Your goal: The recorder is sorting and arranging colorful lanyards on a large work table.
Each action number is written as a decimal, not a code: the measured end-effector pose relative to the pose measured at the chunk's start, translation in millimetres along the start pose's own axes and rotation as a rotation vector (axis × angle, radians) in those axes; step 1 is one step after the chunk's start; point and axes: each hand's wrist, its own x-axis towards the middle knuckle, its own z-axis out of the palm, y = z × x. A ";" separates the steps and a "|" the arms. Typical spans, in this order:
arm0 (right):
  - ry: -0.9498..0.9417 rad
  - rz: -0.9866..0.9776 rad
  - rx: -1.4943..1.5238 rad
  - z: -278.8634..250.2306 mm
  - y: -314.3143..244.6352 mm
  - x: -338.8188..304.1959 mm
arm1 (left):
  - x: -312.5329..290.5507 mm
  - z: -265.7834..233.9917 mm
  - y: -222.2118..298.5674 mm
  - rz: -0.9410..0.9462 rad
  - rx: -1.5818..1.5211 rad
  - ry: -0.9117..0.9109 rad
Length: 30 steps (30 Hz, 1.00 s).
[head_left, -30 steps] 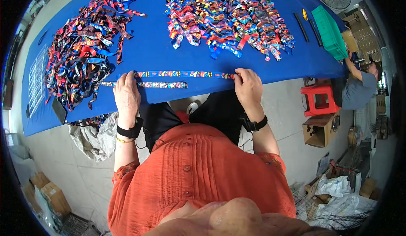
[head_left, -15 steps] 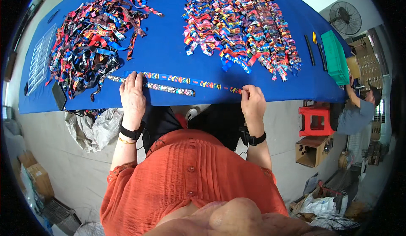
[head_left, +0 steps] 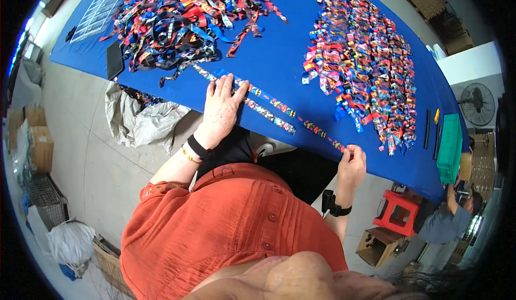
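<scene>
A narrow, colourfully printed lanyard strap (head_left: 282,106) lies stretched along the near edge of the blue table, between my hands. My left hand (head_left: 221,109) rests flat on it with the fingers extended, hiding part of it. At the strap's right end, the fingertips of my right hand (head_left: 352,165) are pinched closed on it. Beside it, nearer to me, runs a second patterned strap (head_left: 271,118), also partly under my left hand. A tangled heap of straps (head_left: 177,26) lies beyond my left hand. Rows of bundled straps (head_left: 371,69) cover the far right.
A clear plastic tray (head_left: 105,9) and a dark phone-like slab (head_left: 114,61) lie at the table's left. A green crate (head_left: 449,148) stands on the right edge, near another person's arm (head_left: 451,198). A red stool (head_left: 398,212) and cardboard box (head_left: 379,245) are on the floor.
The head view has turned, so the table now slants down to the right. My left hand stays flat on the straps, and my right hand still pinches the strap's end.
</scene>
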 end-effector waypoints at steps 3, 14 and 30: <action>-0.011 -0.012 -0.007 1.7 -0.6 0.5 | -2.5 -1.5 -1.1 0.005 0.015 -0.020; 0.005 0.027 -0.049 -1.1 -6.2 -3.3 | 1.5 -7.0 6.4 0.101 0.203 -0.127; 0.108 -0.146 -0.038 -18.1 -27.3 -5.5 | 1.7 -6.7 5.2 0.147 0.310 -0.132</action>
